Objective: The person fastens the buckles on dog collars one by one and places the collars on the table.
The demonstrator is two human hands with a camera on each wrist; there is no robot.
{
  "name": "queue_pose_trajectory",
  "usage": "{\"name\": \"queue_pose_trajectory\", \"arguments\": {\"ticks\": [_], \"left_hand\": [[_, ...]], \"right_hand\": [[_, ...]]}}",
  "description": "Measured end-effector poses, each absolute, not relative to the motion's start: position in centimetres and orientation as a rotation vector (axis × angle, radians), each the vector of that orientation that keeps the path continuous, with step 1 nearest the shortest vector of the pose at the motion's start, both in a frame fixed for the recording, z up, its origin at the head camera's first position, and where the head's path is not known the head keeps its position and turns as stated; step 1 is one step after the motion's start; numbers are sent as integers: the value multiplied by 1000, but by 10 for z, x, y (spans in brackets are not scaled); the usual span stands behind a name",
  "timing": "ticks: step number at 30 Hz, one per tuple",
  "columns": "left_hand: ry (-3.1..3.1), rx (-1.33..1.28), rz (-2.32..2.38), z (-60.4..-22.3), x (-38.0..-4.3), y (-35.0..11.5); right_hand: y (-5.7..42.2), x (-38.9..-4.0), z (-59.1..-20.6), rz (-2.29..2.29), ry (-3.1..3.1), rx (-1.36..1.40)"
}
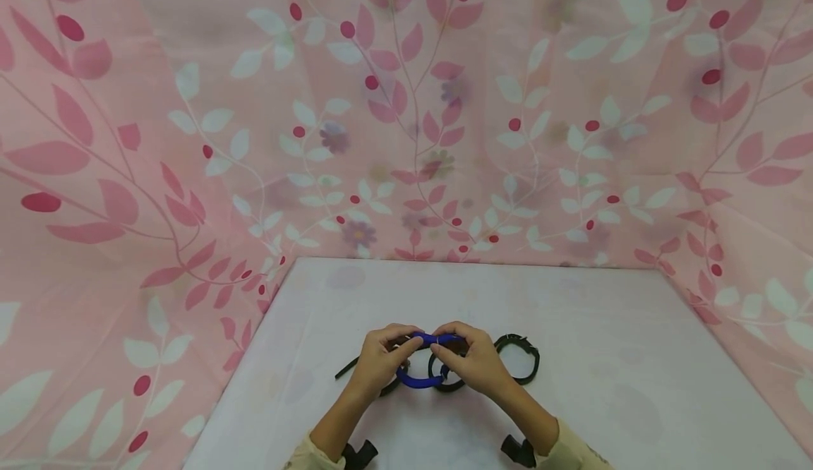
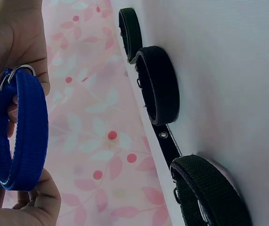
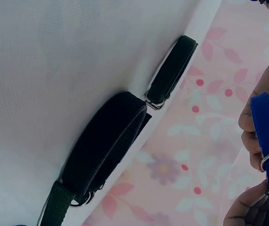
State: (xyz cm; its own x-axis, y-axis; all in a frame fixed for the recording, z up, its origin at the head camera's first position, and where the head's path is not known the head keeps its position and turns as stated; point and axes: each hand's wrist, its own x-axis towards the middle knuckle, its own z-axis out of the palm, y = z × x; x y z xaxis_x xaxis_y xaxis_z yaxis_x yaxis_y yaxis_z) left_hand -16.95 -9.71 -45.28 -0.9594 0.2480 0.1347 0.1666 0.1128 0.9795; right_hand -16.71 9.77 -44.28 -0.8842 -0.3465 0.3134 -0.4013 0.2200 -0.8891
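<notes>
A blue collar (image 1: 419, 382), buckled into a loop, is held up over the white table by both hands. My left hand (image 1: 380, 358) pinches its band between thumb and fingers on the left. On the other side, my right hand (image 1: 475, 358) grips the collar near its metal ring and buckle, with an eyelet showing in the right wrist view. Behind the hands, a black collar (image 2: 160, 87) stands looped on the table. A dark green collar (image 1: 537, 365) lies to its right, and another dark green collar (image 2: 214, 188) to its left, partly hidden by my left hand in the head view.
The white table (image 1: 603, 329) reaches back to a pink leaf-patterned curtain (image 1: 406, 103), which also hangs along both sides. A strap end (image 1: 345, 369) sticks out left of my left hand. Black fittings (image 1: 363, 454) sit by the wrists.
</notes>
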Motion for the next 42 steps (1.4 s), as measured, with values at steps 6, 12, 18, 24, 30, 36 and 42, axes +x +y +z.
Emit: {"name": "queue_pose_trajectory", "arguments": {"ticks": [6, 12, 18, 24, 30, 36, 42], "left_hand": [[2235, 397, 2076, -453, -170, -99], [2238, 385, 2122, -453, -169, -100], [2186, 399, 2194, -463, -175, -100], [2141, 420, 2243, -478, -182, -101], [2134, 468, 2227, -479, -183, -103], [2221, 606, 2036, -466, -176, -104], [2399, 787, 1896, -452, -173, -104]], "right_hand": [[97, -167, -444, 1834, -2377, 731], [97, -169, -447, 1889, -2331, 743], [98, -170, -447, 1897, -2301, 722], [100, -169, -448, 1920, -2284, 721], [101, -168, -447, 1937, -2251, 758], [100, -171, -458, 1882, -2287, 790], [100, -181, -477, 1846, -2285, 752]]}}
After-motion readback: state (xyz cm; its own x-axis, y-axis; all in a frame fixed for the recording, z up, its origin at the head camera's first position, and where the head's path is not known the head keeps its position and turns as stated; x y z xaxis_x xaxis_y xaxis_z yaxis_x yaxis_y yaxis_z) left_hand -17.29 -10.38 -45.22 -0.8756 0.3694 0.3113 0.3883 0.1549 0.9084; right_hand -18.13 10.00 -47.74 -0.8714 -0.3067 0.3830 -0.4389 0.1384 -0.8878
